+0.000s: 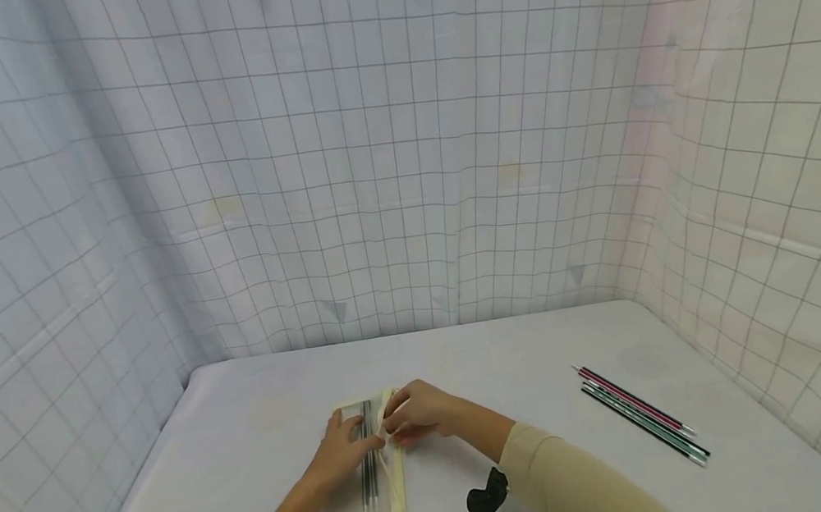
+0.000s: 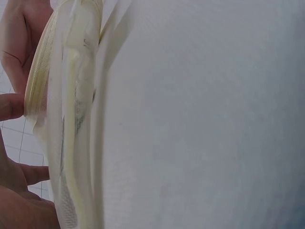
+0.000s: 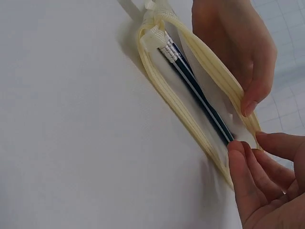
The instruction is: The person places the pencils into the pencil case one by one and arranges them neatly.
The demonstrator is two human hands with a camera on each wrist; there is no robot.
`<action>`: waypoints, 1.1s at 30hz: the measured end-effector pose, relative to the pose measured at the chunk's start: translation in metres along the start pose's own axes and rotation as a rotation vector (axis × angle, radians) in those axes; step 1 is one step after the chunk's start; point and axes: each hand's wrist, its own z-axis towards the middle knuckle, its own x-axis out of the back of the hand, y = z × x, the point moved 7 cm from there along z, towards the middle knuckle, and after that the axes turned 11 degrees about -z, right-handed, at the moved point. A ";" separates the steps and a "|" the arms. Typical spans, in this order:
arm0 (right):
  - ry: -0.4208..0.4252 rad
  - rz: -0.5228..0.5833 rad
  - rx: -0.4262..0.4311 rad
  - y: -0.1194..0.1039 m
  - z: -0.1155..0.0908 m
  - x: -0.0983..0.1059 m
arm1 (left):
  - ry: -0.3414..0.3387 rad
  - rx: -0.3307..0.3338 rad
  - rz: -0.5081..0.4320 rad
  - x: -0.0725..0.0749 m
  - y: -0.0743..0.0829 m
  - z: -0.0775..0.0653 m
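Note:
A flat see-through mesh pencil case [image 1: 345, 505] with cream zipper edging lies on the table, its zipper side gaping in the right wrist view. Inside it are dark pencils [image 3: 193, 83] with silver ends. My left hand [image 1: 340, 452] rests on the case with fingers spread, thumb touching the zipper edge [image 3: 224, 78]. At the far end of the opening, my right hand [image 1: 421, 410] pinches the edging with thumb and fingers. Whether it also grips the zipper pull is hidden. In the left wrist view the case [image 2: 78, 114] stands close to the camera.
Several pencils [image 1: 641, 411], dark, red and green, lie in a loose group on the right side of the white table [image 1: 248, 420]. A black wrist-worn device [image 1: 487, 494] is by the right sleeve. Gridded white cloth [image 1: 387, 167] surrounds the table's back and sides.

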 end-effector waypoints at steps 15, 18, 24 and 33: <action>-0.014 -0.115 -0.020 0.007 -0.021 0.043 | 0.018 -0.008 0.022 0.000 0.004 0.000; -0.013 -0.127 -0.017 0.012 -0.025 0.054 | 0.015 -0.007 0.022 -0.001 0.003 0.001; -0.002 -0.161 -0.015 0.019 -0.034 0.076 | 0.002 -0.030 0.030 -0.001 0.001 0.001; 0.023 -0.179 -0.021 0.025 -0.049 0.103 | -0.002 -0.038 0.035 -0.001 0.003 0.001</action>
